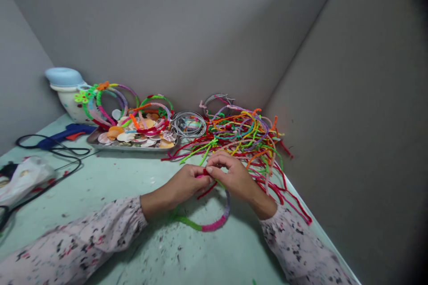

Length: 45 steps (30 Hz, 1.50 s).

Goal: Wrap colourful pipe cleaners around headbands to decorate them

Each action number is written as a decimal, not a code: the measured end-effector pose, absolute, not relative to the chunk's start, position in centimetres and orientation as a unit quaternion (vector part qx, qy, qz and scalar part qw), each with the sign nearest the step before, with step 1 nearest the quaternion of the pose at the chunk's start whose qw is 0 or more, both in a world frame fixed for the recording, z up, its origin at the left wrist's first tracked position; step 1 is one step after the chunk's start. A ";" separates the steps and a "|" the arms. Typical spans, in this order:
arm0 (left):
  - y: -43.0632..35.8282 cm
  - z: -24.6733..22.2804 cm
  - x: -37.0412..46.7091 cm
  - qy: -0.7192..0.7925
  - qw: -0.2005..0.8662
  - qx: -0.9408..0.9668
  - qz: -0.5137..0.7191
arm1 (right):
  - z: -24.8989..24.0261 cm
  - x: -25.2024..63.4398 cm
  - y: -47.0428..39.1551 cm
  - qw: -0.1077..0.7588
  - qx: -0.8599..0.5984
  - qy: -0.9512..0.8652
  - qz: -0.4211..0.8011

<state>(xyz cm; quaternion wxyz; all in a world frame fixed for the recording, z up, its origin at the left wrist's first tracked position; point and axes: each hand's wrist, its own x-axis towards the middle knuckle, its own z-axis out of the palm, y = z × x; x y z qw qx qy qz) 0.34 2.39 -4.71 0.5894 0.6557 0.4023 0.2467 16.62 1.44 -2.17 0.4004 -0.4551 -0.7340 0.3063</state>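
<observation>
Both your hands pinch the hoop.
Left hand point(187, 182) and right hand point(230, 176) grip the light, springy hoop point(214, 222) at its top; hold the red stem point(207, 190) close.

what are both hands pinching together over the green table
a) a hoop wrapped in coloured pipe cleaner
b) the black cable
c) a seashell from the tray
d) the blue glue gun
a: the left hand and right hand meet at the top of the hoop, whose green, pink and purple wrapped arc curves below them, with a red pipe cleaner at the fingertips.
</observation>
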 end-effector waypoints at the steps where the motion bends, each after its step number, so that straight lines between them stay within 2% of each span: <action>1: 2.4 -4.7 0.3 0.398 0.586 0.661 0.248 | -2.2 16.5 1.4 0.401 -0.451 -0.737 0.306; 10: 2.3 -4.5 0.2 0.388 0.592 0.665 0.238 | -2.2 17.4 1.9 0.408 -0.445 -0.723 0.336; 18: 2.1 -4.3 0.3 0.387 0.602 0.653 0.247 | -2.2 17.4 1.8 0.377 -0.470 -0.739 0.300; 34: 2.1 -4.3 0.2 0.366 0.604 0.665 0.243 | -2.3 16.4 1.0 0.373 -0.450 -0.774 0.245; 40: 2.1 -4.3 0.3 0.380 0.622 0.635 0.256 | -0.9 17.6 1.4 0.370 -0.471 -0.739 0.309; 45: 2.3 -4.5 0.3 0.393 0.637 0.614 0.252 | 0.0 18.5 1.6 0.326 -0.500 -0.740 0.310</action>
